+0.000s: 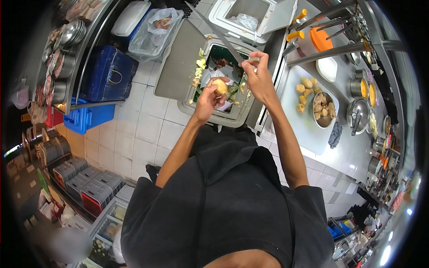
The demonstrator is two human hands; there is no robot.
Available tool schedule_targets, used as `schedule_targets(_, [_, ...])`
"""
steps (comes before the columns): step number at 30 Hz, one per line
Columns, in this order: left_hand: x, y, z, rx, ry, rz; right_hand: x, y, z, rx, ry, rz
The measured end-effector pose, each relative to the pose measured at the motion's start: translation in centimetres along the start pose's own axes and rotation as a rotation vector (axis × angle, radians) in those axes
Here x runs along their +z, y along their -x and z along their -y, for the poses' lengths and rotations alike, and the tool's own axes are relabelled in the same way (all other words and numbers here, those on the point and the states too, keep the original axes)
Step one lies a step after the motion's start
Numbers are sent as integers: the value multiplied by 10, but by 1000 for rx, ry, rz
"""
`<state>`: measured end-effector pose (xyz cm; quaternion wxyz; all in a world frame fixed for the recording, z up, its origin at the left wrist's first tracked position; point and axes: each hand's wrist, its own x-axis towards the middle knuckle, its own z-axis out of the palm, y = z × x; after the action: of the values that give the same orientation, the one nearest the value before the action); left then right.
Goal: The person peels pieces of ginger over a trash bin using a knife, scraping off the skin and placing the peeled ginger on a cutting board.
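Observation:
My left hand (pixel 205 103) is closed round a pale yellow potato (pixel 220 86), held over an open waste bin (pixel 219 119). In my right hand (pixel 259 78), close to its right, is a knife (pixel 217 33). Its long blade points away towards the far left, above the bin's rim. Inside the bin lie peelings and other scraps, partly hidden by my hands. Yellowish peelings (pixel 200 64) cling to the bin's left edge, beside the raised grey lid (pixel 178 62).
On the steel counter at right, a white cutting board (pixel 304 129) carries several potatoes (pixel 306 82) and a metal bowl (pixel 322 121) of lumpy tan pieces. A second white bin (pixel 246 9) stands beyond. Blue containers (pixel 109 73) are at left, above the tiled floor (pixel 145 111).

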<state>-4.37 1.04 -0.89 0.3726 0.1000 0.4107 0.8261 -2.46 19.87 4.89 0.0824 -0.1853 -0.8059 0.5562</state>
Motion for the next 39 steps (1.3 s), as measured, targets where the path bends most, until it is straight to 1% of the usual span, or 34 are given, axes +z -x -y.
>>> schedule_targets(2, [-5,4,4,-92,84,-1,-3,-3,-16,13,31,-40])
schedule_targets(4, [-1,6,2,-96,109,7,-8,-3,-19,82,97,56])
schedule_targets(6, [2,7,0,-103,132,10,-7,-1,-23,57,153,48])
schedule_targets(8, [6,6,0,-50,189,5,-5,3,-23,34,207,41])
schedule_targets(10, [3,4,3,-49,224,-24,-2,13,-9,14,380,-14])
schedule_targets(11, [2,4,4,-46,259,-53,-4,17,-2,15,379,-14])
schedule_targets(13, [2,4,4,-64,286,-88,-6,25,9,-46,424,75])
schedule_targets(14, [2,4,5,-82,312,-121,-5,30,8,-47,423,76])
schedule_targets(16, [8,7,0,-64,328,-94,-2,40,9,-332,525,75])
schedule_targets(17, [10,9,-2,-46,343,-66,-3,47,13,-268,553,154])
schedule_targets(18, [11,11,-2,-47,342,-65,-4,53,19,-267,553,153])
schedule_targets(20, [12,16,0,-64,461,-21,-5,59,26,-310,610,216])
schedule_targets(21, [13,17,1,-65,461,-21,-4,59,25,-335,636,218])
schedule_targets(25, [24,18,-1,-41,393,-52,-4,58,23,-319,646,223])
schedule_targets(27, [36,18,-4,67,201,-134,-4,57,24,-316,653,227])
schedule_targets(31, [39,18,-4,78,119,-150,-4,56,22,-320,637,236])
schedule_targets(34, [43,19,-8,77,75,-172,-4,54,19,-381,579,223])
schedule_targets(36, [43,18,-11,42,-15,-211,-5,52,16,-421,529,229])
schedule_targets(37, [42,17,-12,42,-15,-211,-6,51,15,-420,529,228])
schedule_targets(39, [40,15,-13,41,85,-170,-6,50,14,-437,517,222])
